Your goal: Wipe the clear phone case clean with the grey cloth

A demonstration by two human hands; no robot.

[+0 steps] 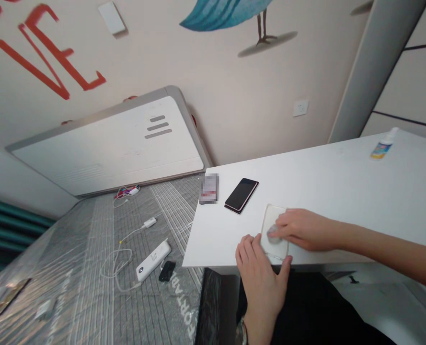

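Note:
A clear phone case [275,214] lies flat on the white table [320,182] near its front edge. My left hand [261,275] grips the case at its lower end, with the fingers along its left side and the thumb at the lower right corner. Pressed onto the middle of the case is a small greyish wad [272,233], perhaps cloth or tissue, pinched in the fingers of my right hand [302,229]. A black phone [242,194] rests beyond the case, to the left.
A pixelated flat item [209,188] lies at the table's left corner. A white spray bottle [383,145] stands at the far right. On the plastic-covered bed [90,268] are a white power bank [153,260], a small black object [167,271] and cables.

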